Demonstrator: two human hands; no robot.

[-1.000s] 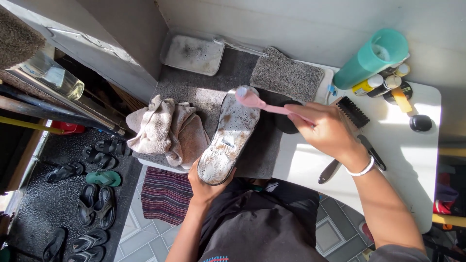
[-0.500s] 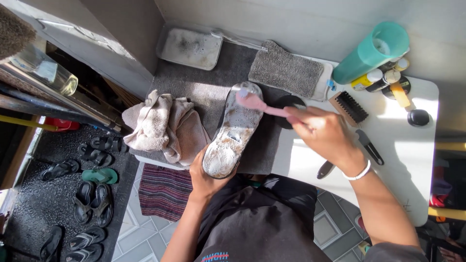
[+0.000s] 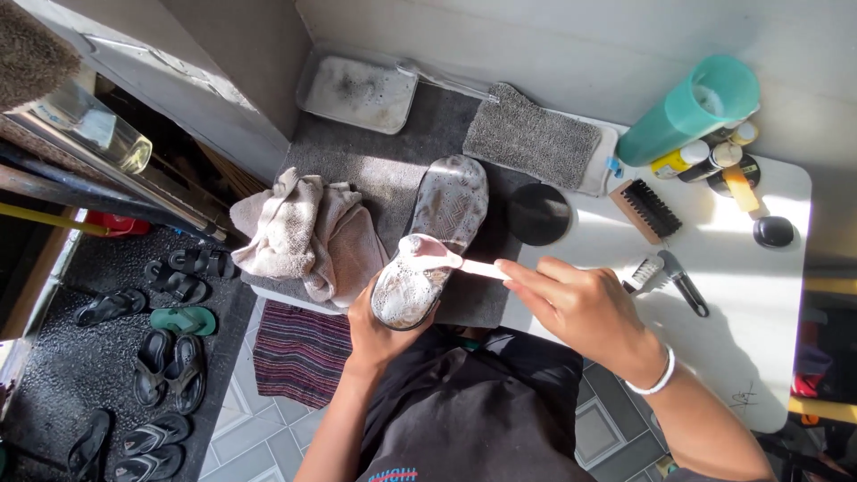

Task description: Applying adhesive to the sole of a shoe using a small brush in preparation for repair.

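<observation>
Here the left hand (image 3: 379, 326) clamps the sole-up shoe (image 3: 433, 236) at its six-o'clock end; right hand (image 3: 580, 308) fingers pinch the brush (image 3: 437, 254). Soapy sole may slip, soaking the towel (image 3: 303, 232) at nine.

A crumpled beige towel (image 3: 303, 234) lay just left of the hands. A grey mat (image 3: 530, 138) and a teal cup (image 3: 687, 109) sat beyond them. A black brush (image 3: 645, 209) was nearby. Sandals (image 3: 156, 344) lay far left.
</observation>
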